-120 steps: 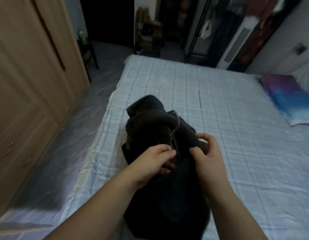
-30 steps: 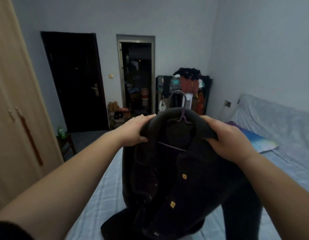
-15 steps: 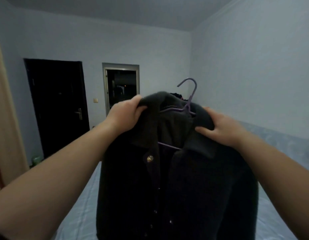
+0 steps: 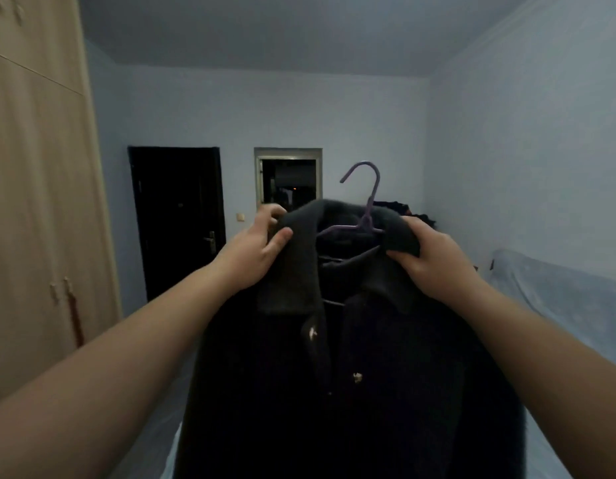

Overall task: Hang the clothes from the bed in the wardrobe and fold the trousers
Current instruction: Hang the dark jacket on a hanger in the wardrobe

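Head view, single entry.

Item: dark coat (image 4: 351, 392), buttoned front, carried on a purple hanger (image 4: 367, 209). Held up in the air in front of the person, above the near edge of the bed (image 4: 558, 299), not resting on it.

Left hand (image 4: 261, 248): fingers curled over the left side of the collar, thumb pressed on the front, pinching the cloth.

Right hand (image 4: 434, 261): fingers wrapped round the right side of the collar at the shoulder, gripping it.

Key relation: the hanger's hook rises free above the collar, between the two hands and nearer the right one; its open end points left. The coat's long axis hangs straight down.

Destination: wardrobe (image 4: 33, 202), along the left side, doors closed, well apart from the coat. The left hand is the nearer one to it.

Judgement: one hand must likely let go of the collar to open a door, and the other should take the hook.

Trousers: not seen.
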`<state>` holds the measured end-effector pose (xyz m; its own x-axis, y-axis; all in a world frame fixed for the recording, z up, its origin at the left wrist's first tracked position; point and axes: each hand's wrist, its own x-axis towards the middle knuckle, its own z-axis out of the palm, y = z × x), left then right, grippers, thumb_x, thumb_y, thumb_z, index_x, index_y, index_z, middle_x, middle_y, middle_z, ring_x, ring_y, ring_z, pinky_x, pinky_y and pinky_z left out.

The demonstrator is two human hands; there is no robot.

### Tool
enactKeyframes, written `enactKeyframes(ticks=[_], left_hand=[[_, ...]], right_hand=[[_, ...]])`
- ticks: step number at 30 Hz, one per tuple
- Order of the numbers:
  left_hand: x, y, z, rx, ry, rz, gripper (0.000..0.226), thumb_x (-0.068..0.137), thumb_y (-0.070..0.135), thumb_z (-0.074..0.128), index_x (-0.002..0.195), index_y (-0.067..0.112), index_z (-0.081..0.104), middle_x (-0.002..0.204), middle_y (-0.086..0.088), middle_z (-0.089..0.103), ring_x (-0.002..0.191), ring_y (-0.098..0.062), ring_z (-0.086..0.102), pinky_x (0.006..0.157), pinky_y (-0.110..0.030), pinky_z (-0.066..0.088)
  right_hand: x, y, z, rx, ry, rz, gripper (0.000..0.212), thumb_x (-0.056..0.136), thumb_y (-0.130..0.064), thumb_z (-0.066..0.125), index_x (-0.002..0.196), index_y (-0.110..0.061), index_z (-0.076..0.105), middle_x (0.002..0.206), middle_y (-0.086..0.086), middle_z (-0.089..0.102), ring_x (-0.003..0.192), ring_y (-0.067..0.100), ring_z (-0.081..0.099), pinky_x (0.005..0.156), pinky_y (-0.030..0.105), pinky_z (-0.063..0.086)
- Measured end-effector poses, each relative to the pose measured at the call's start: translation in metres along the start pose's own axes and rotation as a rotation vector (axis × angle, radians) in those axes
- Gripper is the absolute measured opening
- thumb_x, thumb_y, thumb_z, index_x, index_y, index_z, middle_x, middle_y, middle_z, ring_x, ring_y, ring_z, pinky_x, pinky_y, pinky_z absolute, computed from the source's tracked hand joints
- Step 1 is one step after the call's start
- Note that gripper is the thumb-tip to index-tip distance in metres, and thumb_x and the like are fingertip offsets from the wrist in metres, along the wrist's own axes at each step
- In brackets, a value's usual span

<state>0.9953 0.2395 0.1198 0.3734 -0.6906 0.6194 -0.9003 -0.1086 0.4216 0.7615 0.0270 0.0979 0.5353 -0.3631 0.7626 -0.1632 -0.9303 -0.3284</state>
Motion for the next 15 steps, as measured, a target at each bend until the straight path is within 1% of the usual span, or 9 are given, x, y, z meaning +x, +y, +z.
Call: enactKeyframes(ticks=[2,4,5,7,8,10,12,14,15], left_hand=[[-0.017,0.007,-0.011,0.083,-0.147,0.078,0.053,0.097,0.043,0.057,0.141,0.046,0.027,0.125,0.01,0.053,0.113,-0.019,0.059,0.096,-0.041,0.05],[-0.018,0.016,-0.019,0.189,-0.215,0.091,0.07,0.091,0.043,0.066,0.142,0.053,0.019,0.131,0.008,0.055,0.115,-0.017,0.059,0.096,-0.042,0.052],[-0.015,0.02,-0.022,0.228,-0.208,0.083,0.074,0.09,0.044,0.068,0.142,0.052,0.017,0.134,0.004,0.058,0.114,-0.02,0.061,0.096,-0.043,0.053],[-0.01,0.022,-0.025,0.271,-0.15,0.079,0.071,0.089,0.047,0.068,0.14,0.048,0.019,0.13,-0.001,0.063,0.11,-0.026,0.065,0.093,-0.046,0.054],[-0.008,0.02,-0.026,0.299,-0.096,0.09,0.066,0.089,0.049,0.066,0.14,0.046,0.023,0.125,-0.002,0.065,0.107,-0.027,0.066,0.092,-0.047,0.054],[-0.004,0.014,-0.031,0.32,0.038,0.111,0.057,0.088,0.055,0.062,0.137,0.044,0.034,0.119,0.001,0.068,0.104,-0.028,0.067,0.09,-0.047,0.054],[-0.001,0.008,-0.042,0.252,0.114,0.087,0.055,0.083,0.065,0.055,0.134,0.047,0.043,0.117,0.007,0.069,0.105,-0.024,0.066,0.091,-0.047,0.054],[0.004,0.005,-0.05,0.178,0.125,0.068,0.057,0.078,0.068,0.051,0.131,0.049,0.048,0.116,0.011,0.069,0.106,-0.019,0.065,0.094,-0.046,0.053],[0.006,0.004,-0.052,0.172,0.125,0.063,0.055,0.079,0.067,0.053,0.131,0.048,0.05,0.116,0.012,0.069,0.107,-0.018,0.065,0.094,-0.045,0.052]], right_hand=[[0.003,0.002,0.0,0.024,-0.004,0.016,0.051,0.09,-0.033,0.068,0.138,-0.038,0.049,0.124,-0.002,0.068,0.115,0.027,0.063,0.097,0.047,0.051],[0.009,-0.006,-0.002,0.062,-0.056,-0.032,0.05,0.092,-0.028,0.068,0.138,-0.033,0.051,0.122,-0.006,0.067,0.112,0.02,0.062,0.096,0.04,0.051],[0.013,-0.012,-0.002,0.077,-0.088,-0.055,0.049,0.092,-0.026,0.068,0.138,-0.03,0.052,0.121,-0.008,0.065,0.111,0.016,0.062,0.094,0.032,0.05],[0.022,-0.023,-0.005,0.098,-0.137,-0.078,0.048,0.093,-0.023,0.068,0.138,-0.028,0.052,0.119,-0.011,0.062,0.108,0.009,0.058,0.086,0.017,0.043],[0.026,-0.028,-0.009,0.111,-0.161,-0.085,0.049,0.093,-0.022,0.068,0.139,-0.028,0.052,0.119,-0.013,0.06,0.108,0.007,0.056,0.085,0.014,0.041],[0.033,-0.03,-0.019,0.084,-0.218,-0.093,0.051,0.094,-0.024,0.068,0.141,-0.03,0.049,0.121,-0.013,0.058,0.112,0.009,0.055,0.093,0.022,0.041],[0.041,-0.024,-0.036,0.015,-0.301,-0.081,0.053,0.094,-0.026,0.067,0.142,-0.035,0.046,0.125,-0.013,0.058,0.116,0.01,0.055,0.098,0.027,0.041],[0.045,-0.01,-0.05,-0.032,-0.442,-0.015,0.053,0.094,-0.03,0.067,0.138,-0.048,0.044,0.129,-0.014,0.059,0.119,0.009,0.056,0.102,0.028,0.042],[0.043,-0.003,-0.055,-0.018,-0.541,0.039,0.051,0.091,-0.036,0.068,0.131,-0.057,0.045,0.133,-0.015,0.059,0.12,0.009,0.057,0.105,0.03,0.043]])
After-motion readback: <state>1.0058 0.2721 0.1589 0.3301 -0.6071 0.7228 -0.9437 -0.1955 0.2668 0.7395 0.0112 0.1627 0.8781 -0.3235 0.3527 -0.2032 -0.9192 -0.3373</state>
